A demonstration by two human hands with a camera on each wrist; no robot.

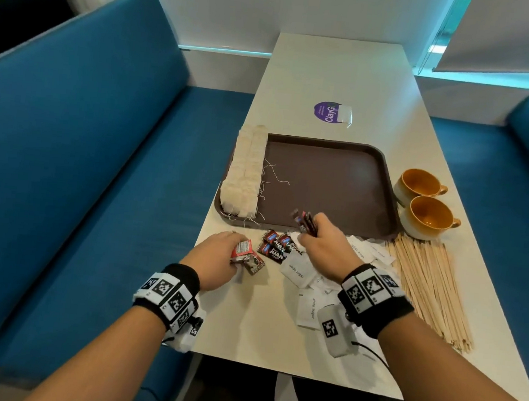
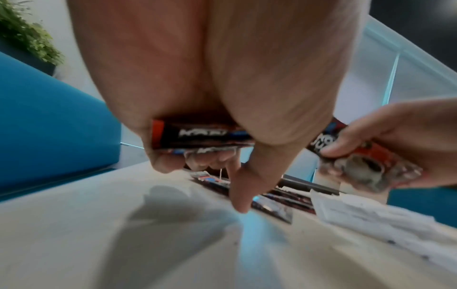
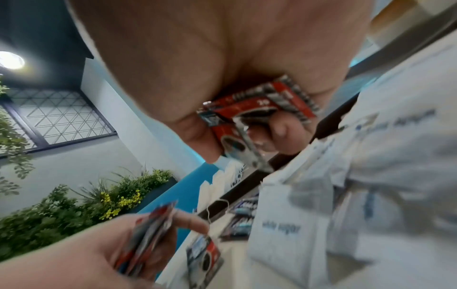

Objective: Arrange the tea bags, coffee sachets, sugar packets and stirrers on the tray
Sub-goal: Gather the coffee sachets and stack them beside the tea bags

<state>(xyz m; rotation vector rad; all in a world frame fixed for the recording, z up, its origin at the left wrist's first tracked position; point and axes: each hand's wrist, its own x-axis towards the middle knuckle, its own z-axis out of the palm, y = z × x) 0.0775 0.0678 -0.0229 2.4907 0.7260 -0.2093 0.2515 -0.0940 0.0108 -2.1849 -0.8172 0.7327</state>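
Between my hands (image 1: pixel 327 242), three coffee sachets (image 1: pixel 276 246) lie loose on the table (image 1: pixel 333 74). Both hands grip sachet bundles, left (image 1: pixel 219 254) low, right beside the tray (image 1: pixel 384 186), I judge for stacking next to the tea bags (image 1: pixel 245 172) beyond my left.

The brown tray (image 1: pixel 339 181) lies flat on the table (image 1: pixel 333 71), its middle bare. Tea bags (image 1: pixel 245 172) stand in two packed rows along its nine o'clock edge, strings trailing inward. Red-and-black coffee sachets (image 1: pixel 276 245) lie loose just off the tray's six o'clock rim; more are gripped in the left hand (image 1: pixel 219 254) and in the right hand (image 1: pixel 326 245). White sugar packets (image 1: pixel 297 269) lie scattered at five o'clock of the tray. Wooden stirrers (image 1: pixel 429 287) lie fanned beside them, toward three o'clock.
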